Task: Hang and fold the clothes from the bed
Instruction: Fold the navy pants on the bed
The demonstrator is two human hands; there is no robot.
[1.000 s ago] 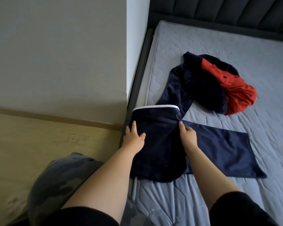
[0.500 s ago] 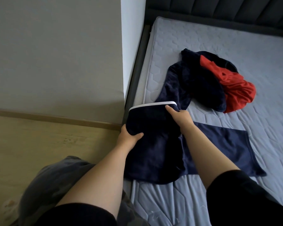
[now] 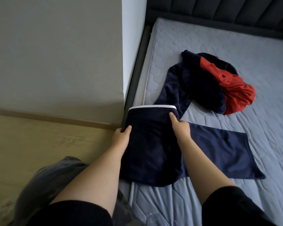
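Your left hand (image 3: 121, 138) and right hand (image 3: 181, 128) pinch opposite edges of the white-trimmed navy garment (image 3: 151, 147) on the grey mattress (image 3: 245, 193).

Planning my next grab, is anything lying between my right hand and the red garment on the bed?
Yes. The dark navy fleece garment is heaped against the red garment, directly between it and your right hand.

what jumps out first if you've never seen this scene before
The bright red garment stands out most, crumpled against dark clothes in the middle of the grey mattress. Nearer, the left hand and right hand hold a folded navy garment with a white-trimmed far edge by its two sides, at the mattress's left edge.
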